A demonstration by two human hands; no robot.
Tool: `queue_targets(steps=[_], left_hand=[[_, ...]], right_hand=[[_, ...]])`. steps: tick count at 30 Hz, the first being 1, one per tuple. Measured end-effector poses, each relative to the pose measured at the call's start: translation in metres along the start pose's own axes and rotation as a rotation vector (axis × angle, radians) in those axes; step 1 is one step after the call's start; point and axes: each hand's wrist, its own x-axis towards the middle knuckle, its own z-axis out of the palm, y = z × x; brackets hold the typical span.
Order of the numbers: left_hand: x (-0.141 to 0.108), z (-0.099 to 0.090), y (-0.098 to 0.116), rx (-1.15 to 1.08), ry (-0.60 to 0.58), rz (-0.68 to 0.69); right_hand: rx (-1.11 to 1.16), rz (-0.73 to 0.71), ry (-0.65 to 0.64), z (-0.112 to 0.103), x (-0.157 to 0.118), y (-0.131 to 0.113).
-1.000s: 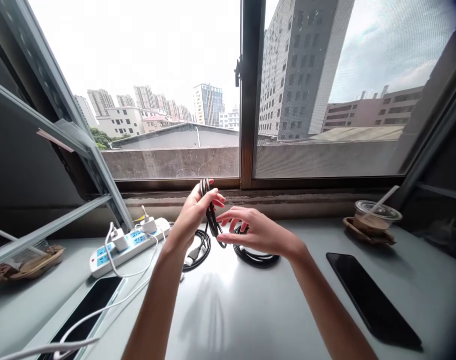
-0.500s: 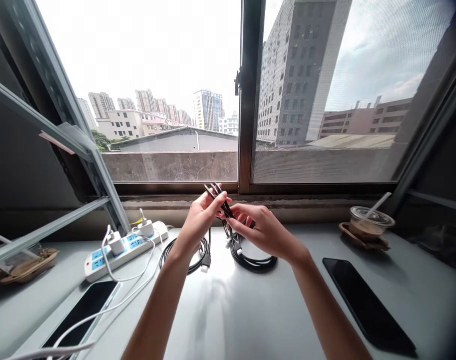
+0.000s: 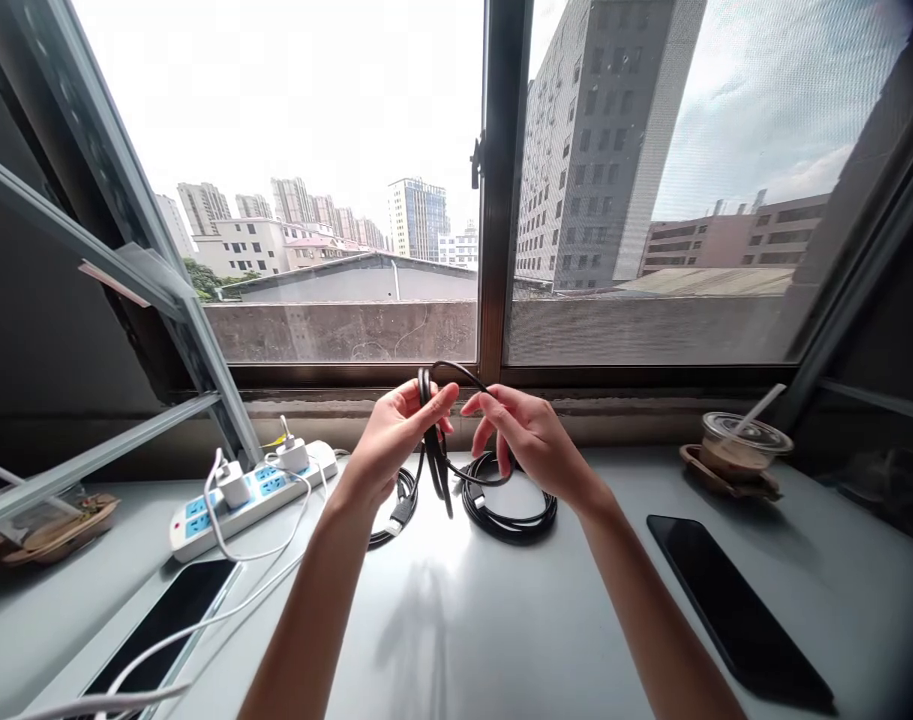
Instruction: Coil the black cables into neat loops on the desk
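My left hand (image 3: 403,425) is closed around a looped black cable (image 3: 435,450), held up above the table with its coils hanging down. From the top of those coils a single strand arcs over to my right hand (image 3: 520,425), whose thumb and forefinger pinch it while the other fingers curl loosely. Below and behind the hands, a second coiled black cable (image 3: 512,525) lies on the table at the right, a pale-tipped connector on it. Another black coil (image 3: 396,525), also with a connector, rests at the left, partly hidden by my left hand and wrist.
A white power strip (image 3: 257,495) with two plugged-in chargers and white cables stands at the left, by a phone (image 3: 163,625). To the right lie a black phone (image 3: 737,610) and a lidded drink cup (image 3: 741,445) in a brown holder. A window (image 3: 493,200) backs the table.
The held coils have turned to hang downward from my left hand. My right hand has moved slightly right, away from the bundle, drawing a strand into an arc.
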Motion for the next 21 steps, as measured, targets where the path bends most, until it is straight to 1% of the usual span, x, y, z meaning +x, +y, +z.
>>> queue_targets(steps=[3, 5, 8, 11, 13, 16, 19, 21], left_hand=[[-0.001, -0.004, 0.004, -0.013, -0.006, -0.012], [0.000, -0.009, 0.006, -0.075, 0.051, 0.000], [0.002, -0.019, 0.009, -0.181, 0.212, 0.081], [0.003, -0.030, 0.011, -0.200, 0.361, 0.163], [0.003, -0.036, 0.012, -0.182, 0.405, 0.171], [0.003, -0.043, 0.013, -0.142, 0.459, 0.179], [0.001, -0.046, 0.014, -0.088, 0.542, 0.282], [-0.001, -0.047, 0.016, -0.092, 0.581, 0.356]], right_hand=[[0.110, -0.016, 0.183, -0.009, 0.002, 0.002], [0.200, -0.029, 0.260, -0.018, 0.002, 0.001], [0.309, 0.007, 0.303, -0.033, -0.001, -0.002], [0.371, 0.066, 0.326, -0.047, -0.006, -0.006], [0.395, 0.079, 0.372, -0.053, -0.009, -0.009], [0.469, 0.072, 0.478, -0.058, -0.011, -0.014], [0.582, 0.079, 0.565, -0.059, -0.011, -0.020], [0.620, 0.073, 0.607, -0.059, -0.011, -0.021]])
